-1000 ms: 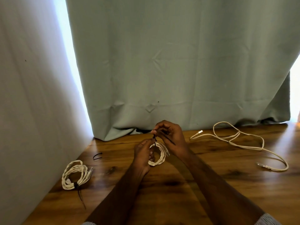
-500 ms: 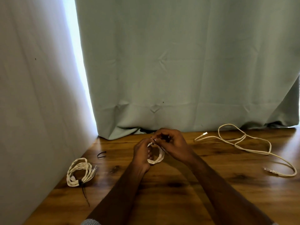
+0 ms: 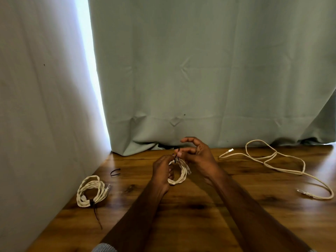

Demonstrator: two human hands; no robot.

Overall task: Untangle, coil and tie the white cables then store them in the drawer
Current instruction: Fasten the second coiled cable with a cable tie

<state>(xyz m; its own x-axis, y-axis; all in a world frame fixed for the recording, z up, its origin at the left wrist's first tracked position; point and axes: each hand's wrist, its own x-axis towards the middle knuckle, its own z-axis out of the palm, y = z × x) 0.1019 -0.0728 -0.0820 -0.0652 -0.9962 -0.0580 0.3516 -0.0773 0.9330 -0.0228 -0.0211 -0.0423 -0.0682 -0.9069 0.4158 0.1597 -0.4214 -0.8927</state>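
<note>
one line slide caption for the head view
Both hands fasten a black tie on a coiled white cable; one cable lies loose.

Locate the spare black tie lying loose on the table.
In the head view the black tie lies far left, beside the wall, beyond the tied coil.

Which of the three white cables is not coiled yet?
The loose cable on the right of the table, lying spread out. The tied coil on the left and the coil in the hands are wound.
</note>
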